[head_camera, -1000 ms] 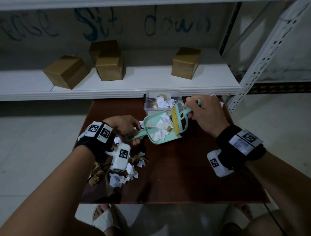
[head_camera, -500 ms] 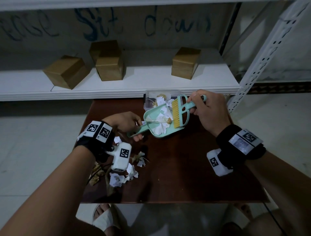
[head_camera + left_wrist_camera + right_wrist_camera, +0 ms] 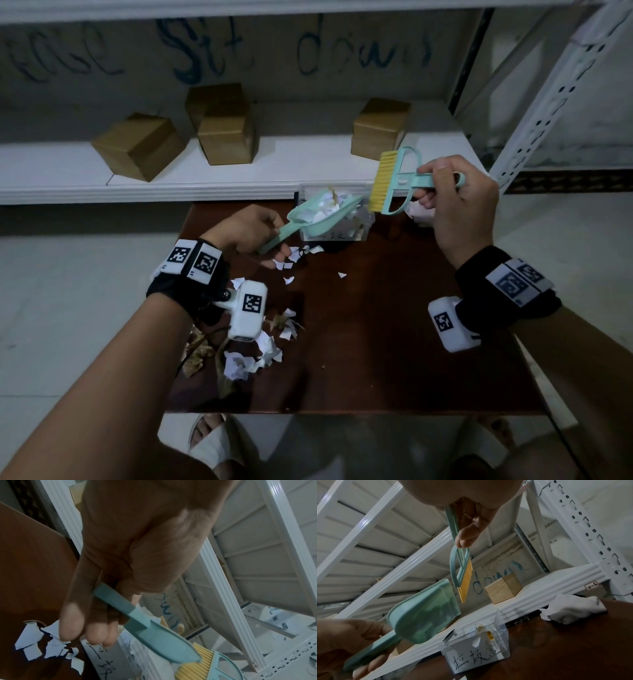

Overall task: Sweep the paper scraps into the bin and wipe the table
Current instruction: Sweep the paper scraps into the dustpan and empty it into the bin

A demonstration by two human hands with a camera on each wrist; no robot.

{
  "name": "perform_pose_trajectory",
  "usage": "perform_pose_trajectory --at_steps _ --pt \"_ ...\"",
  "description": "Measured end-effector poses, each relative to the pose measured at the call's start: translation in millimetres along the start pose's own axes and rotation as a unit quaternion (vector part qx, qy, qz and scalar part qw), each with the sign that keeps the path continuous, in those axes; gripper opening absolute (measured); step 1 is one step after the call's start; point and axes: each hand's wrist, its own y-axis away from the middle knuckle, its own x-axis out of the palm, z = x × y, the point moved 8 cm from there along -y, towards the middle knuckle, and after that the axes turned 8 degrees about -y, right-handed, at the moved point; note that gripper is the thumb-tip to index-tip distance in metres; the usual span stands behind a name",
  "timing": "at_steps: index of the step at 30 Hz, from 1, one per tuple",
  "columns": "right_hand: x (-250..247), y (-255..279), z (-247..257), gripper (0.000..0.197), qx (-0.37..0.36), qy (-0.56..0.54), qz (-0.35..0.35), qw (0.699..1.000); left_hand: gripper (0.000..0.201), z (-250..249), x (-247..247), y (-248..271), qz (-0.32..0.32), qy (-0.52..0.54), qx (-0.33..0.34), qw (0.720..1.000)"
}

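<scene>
The left hand grips the dustpan tilted over the clear bin at the table's far edge so scraps slide in, while the right hand holds the brush just above, ready to push stragglers out.

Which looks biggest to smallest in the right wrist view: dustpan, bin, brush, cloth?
1. Mint-green plastic dustpan, though it is nearest the camera.
2. Clear plastic bin with a handwritten label.
3. Crumpled white cloth and mint-green brush with yellow bristles: too alike to rank.
</scene>
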Motion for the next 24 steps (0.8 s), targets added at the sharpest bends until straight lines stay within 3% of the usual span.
perform_pose_trajectory --at_steps 8,17,24 --pt "5 3 1 0.037 0.0 -0.01 0.013 1.0 0.027 -10 -6 4 -0.055 0.009 0.027 0.998" --pt "6 3 -1 0.039 -0.003 -0.007 0.017 1.0 0.027 -8 -4 -1 -0.059 -0.022 0.018 0.998" --pt "1 2 3 0.039 -0.006 -0.013 -0.009 1.0 0.027 -20 -4 -2 -0.095 0.056 0.05 0.993"
